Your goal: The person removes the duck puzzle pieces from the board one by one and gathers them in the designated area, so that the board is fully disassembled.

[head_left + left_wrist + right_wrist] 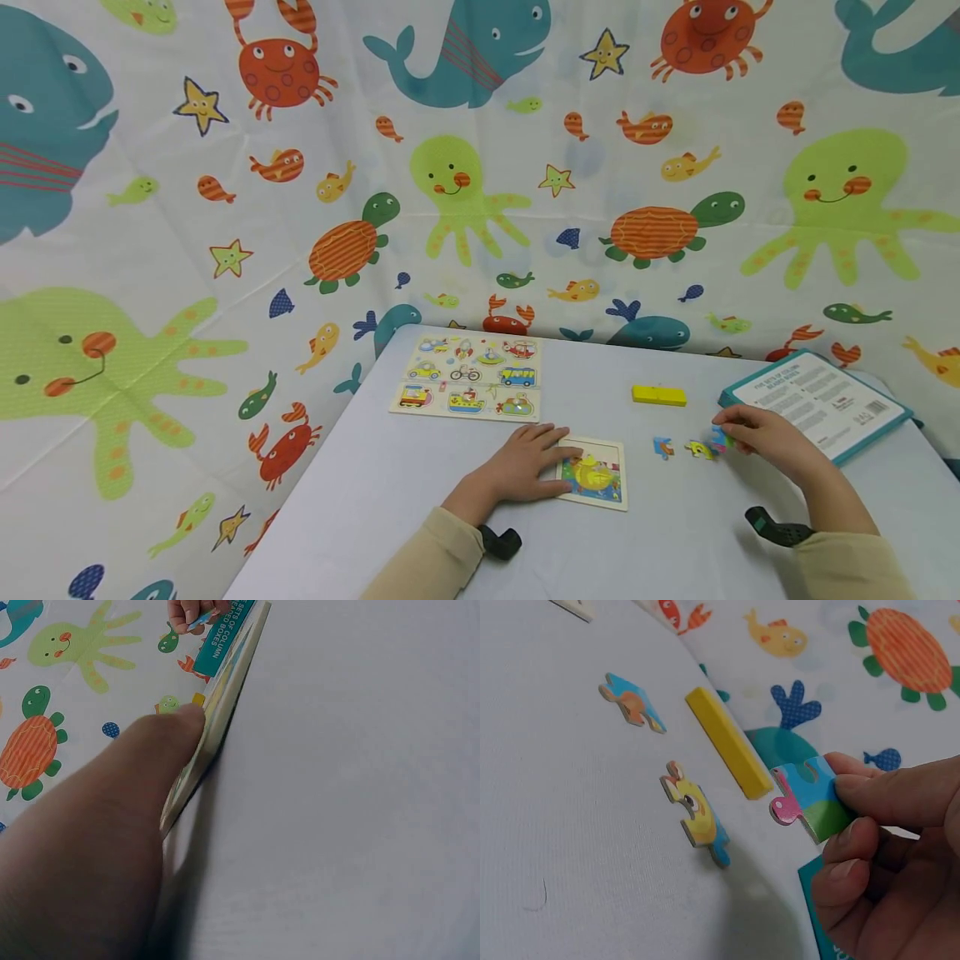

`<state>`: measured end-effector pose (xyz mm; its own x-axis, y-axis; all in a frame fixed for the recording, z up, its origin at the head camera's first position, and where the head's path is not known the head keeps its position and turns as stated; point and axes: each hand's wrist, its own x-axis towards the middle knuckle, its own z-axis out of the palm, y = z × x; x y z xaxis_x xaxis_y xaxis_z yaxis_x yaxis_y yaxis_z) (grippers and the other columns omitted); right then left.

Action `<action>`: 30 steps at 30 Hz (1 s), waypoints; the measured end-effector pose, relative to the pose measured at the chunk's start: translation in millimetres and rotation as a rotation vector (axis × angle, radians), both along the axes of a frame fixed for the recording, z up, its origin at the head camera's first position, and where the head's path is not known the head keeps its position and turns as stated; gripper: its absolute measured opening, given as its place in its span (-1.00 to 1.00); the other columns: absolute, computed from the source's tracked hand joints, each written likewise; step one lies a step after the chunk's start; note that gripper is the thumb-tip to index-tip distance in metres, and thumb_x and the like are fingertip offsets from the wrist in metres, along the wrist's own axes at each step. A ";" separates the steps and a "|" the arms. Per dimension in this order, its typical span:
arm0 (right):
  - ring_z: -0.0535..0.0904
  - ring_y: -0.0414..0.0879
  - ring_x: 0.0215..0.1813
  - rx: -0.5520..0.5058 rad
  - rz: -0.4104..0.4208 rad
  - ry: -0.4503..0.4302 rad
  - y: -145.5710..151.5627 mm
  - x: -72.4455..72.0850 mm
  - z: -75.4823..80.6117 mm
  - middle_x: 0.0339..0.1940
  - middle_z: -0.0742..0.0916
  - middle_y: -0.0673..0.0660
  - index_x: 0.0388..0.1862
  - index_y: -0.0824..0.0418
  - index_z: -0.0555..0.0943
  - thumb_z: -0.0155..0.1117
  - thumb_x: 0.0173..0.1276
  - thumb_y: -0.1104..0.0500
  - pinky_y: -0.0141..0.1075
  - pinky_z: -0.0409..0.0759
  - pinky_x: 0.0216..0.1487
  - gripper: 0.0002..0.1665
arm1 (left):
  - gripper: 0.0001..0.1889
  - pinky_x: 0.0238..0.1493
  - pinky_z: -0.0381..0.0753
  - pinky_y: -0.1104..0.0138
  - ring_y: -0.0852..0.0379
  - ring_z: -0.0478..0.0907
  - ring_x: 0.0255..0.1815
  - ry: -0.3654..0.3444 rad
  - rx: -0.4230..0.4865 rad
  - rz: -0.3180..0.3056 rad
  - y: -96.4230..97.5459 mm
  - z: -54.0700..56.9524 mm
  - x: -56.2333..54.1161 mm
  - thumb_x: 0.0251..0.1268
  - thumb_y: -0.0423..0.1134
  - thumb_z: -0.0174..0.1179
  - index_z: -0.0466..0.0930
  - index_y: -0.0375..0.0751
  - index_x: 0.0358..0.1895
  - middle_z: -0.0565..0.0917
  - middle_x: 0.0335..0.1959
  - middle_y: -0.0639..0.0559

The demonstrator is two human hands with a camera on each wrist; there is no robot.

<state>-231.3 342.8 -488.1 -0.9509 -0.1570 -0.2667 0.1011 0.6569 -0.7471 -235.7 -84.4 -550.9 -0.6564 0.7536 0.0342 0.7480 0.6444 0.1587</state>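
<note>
My right hand [776, 446] pinches a jigsaw piece [814, 801] between thumb and fingers; it is blue and green with a pink knob. Below it on the white table lies a yellow piece [697, 814] with a printed eye. Farther left is a blue and orange piece [634, 701]. My left hand [521, 468] rests on the left side of a small wooden puzzle board [622, 475], fingers spread over a partly filled yellow picture. In the left wrist view the thumb [169, 742] lies along the board's edge.
A yellow block [659, 396] lies behind the loose pieces. At the back left is a wooden board with vehicle pictures [465, 387]. A teal and white box [825, 400] lies beyond my right hand. A sea-animal curtain [525, 233] hangs behind the table.
</note>
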 end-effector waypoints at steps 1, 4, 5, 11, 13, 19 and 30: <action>0.45 -0.08 -0.27 -0.001 -0.007 -0.007 2.7 0.1 -1.4 -0.35 0.55 0.11 0.24 0.32 0.47 -0.02 0.59 0.01 -0.29 0.41 -0.30 -0.53 | -0.34 0.58 0.06 0.03 0.09 -0.01 0.62 -0.002 0.002 0.004 0.0 0.1 0.1 0.38 0.44 -0.19 0.05 0.51 0.52 0.07 0.61 0.19; 0.44 -0.07 -0.27 0.004 -0.017 -0.032 8.9 -0.1 -5.9 -0.39 0.53 0.10 0.24 0.32 0.47 -0.03 0.60 0.00 -0.29 0.39 -0.31 -0.53 | -0.29 0.59 0.04 0.06 0.11 0.00 0.62 -0.012 0.008 0.022 0.4 0.9 0.6 0.37 0.45 -0.19 0.06 0.40 0.54 0.05 0.61 0.18; 0.44 -0.07 -0.28 0.006 -0.023 -0.045 10.3 -0.2 -7.3 -0.41 0.53 0.09 0.23 0.31 0.48 -0.02 0.59 0.01 -0.29 0.38 -0.30 -0.54 | -0.27 0.59 0.03 0.07 0.11 0.00 0.62 -0.012 0.007 0.027 0.5 1.0 0.7 0.36 0.46 -0.19 0.06 0.35 0.55 0.05 0.61 0.17; 0.44 -0.07 -0.34 0.010 -0.040 -0.084 19.6 0.0 -17.7 -0.47 0.50 0.06 0.20 0.30 0.49 -0.01 0.58 0.05 -0.29 0.35 -0.30 -0.58 | -0.18 0.60 0.03 0.12 0.13 0.01 0.61 -0.015 -0.001 0.059 1.7 0.8 1.1 0.34 0.48 -0.21 0.07 0.18 0.57 0.05 0.61 0.17; 0.44 -0.07 -0.34 0.007 -0.047 -0.080 21.7 0.6 -19.7 -0.46 0.50 0.07 0.20 0.31 0.50 -0.01 0.58 0.05 -0.29 0.36 -0.32 -0.58 | -0.17 0.60 0.04 0.13 0.13 0.01 0.61 -0.016 -0.001 0.065 1.8 0.6 1.1 0.34 0.48 -0.20 0.07 0.15 0.57 0.06 0.61 0.17; 0.44 -0.07 -0.33 0.012 -0.044 -0.062 24.6 -0.6 -22.8 -0.42 0.52 0.08 0.19 0.32 0.51 -0.02 0.58 0.06 -0.31 0.39 -0.34 -0.59 | -0.14 0.60 0.06 0.15 0.13 0.03 0.61 -0.008 0.009 0.071 1.7 0.9 1.1 0.34 0.48 -0.19 0.09 0.08 0.57 0.10 0.60 0.16; 0.46 -0.06 -0.33 0.141 -0.026 -0.005 18.7 -2.8 -25.3 -0.38 0.57 0.08 0.08 0.29 0.58 0.10 0.53 0.01 -0.30 0.39 -0.36 -0.61 | -0.11 0.59 0.08 0.17 0.13 0.05 0.60 -0.007 0.012 0.080 1.6 1.2 1.2 0.33 0.50 -0.24 0.08 0.04 0.58 0.12 0.59 0.17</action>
